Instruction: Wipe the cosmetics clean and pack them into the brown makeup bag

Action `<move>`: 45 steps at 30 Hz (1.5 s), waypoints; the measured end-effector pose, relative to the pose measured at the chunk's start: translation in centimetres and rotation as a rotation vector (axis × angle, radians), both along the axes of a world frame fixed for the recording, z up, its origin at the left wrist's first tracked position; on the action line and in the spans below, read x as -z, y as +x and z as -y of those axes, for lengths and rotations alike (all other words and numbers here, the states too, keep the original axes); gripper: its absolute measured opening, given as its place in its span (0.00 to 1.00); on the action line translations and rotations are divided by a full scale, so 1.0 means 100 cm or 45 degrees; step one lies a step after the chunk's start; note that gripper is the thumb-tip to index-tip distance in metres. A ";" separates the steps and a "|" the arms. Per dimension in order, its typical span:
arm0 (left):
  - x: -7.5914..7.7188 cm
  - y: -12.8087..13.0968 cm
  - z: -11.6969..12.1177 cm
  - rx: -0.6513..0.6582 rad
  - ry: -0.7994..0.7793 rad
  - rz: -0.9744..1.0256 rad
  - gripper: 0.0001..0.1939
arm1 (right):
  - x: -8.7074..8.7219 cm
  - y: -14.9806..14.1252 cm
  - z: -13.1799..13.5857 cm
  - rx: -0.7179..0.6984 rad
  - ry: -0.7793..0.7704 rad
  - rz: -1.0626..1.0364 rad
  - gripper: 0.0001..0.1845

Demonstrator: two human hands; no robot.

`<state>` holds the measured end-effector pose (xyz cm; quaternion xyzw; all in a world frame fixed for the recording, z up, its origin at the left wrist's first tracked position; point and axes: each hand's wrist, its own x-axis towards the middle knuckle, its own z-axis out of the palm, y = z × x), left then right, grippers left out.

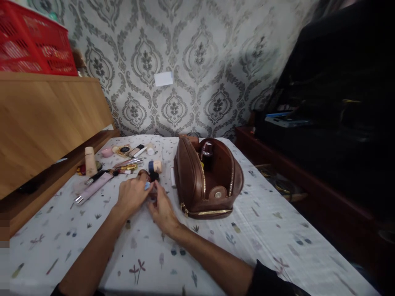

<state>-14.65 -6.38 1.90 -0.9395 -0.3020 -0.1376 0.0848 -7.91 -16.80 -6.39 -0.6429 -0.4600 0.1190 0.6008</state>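
Observation:
Both my hands rest on a white patterned cloth (262,238), close together. My left hand (133,194) is curled over a small light-blue item (147,186) that I cannot name. My right hand (161,209) is beside it, fingers bent toward the same small things; what it grips is hidden. A brown leather toiletry bag (205,181) stands open just right of my hands, with a dark bottle (207,154) upright inside. Cosmetics lie beyond my hands: a beige tube (90,161), a pink tube (92,188), a gold lipstick (128,167), a compact (124,150).
A wooden cabinet (46,119) runs along the left with a red crate (33,41) on top. Patterned wallpaper (191,61) is behind. A dark wooden ledge (277,164) and black bulk (339,102) stand to the right.

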 end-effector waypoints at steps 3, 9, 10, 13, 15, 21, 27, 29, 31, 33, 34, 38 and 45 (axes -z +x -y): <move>0.000 -0.001 -0.005 0.104 -0.156 0.212 0.21 | 0.006 0.005 -0.003 0.053 -0.007 -0.038 0.36; 0.024 0.001 -0.040 0.256 -0.388 0.750 0.17 | 0.011 0.008 -0.006 0.020 -0.024 -0.133 0.28; 0.029 0.003 -0.043 0.295 -0.418 0.752 0.18 | 0.011 0.008 -0.006 0.017 -0.028 -0.134 0.27; 0.039 0.007 -0.045 0.335 -0.427 0.514 0.21 | 0.010 0.008 -0.005 0.015 -0.041 -0.129 0.24; 0.040 0.008 -0.042 0.303 -0.387 0.378 0.20 | 0.009 0.008 -0.005 0.010 -0.040 -0.128 0.23; 0.033 0.003 -0.041 0.102 -0.264 0.322 0.19 | 0.002 0.007 -0.003 0.066 -0.051 -0.140 0.19; 0.027 -0.005 -0.048 -0.069 -0.236 0.353 0.26 | -0.010 0.006 0.003 0.103 -0.152 -0.075 0.12; 0.023 -0.006 -0.045 -0.105 -0.197 0.450 0.26 | -0.012 0.005 0.004 0.117 -0.173 -0.080 0.09; 0.018 -0.006 -0.036 0.011 -0.176 0.599 0.24 | -0.014 0.003 0.004 0.120 -0.184 -0.077 0.07; 0.014 -0.003 -0.024 0.300 -0.232 0.659 0.22 | -0.015 0.002 0.005 0.103 -0.193 -0.049 0.08; 0.012 -0.001 -0.017 0.451 -0.281 0.608 0.21 | -0.016 0.002 0.005 0.101 -0.196 -0.032 0.09; 0.007 0.004 -0.003 0.534 -0.396 0.178 0.20 | -0.020 0.003 0.006 0.095 -0.191 -0.022 0.16; 0.008 -0.004 -0.035 0.224 -0.464 0.115 0.22 | -0.017 0.003 0.005 0.038 -0.175 -0.088 0.08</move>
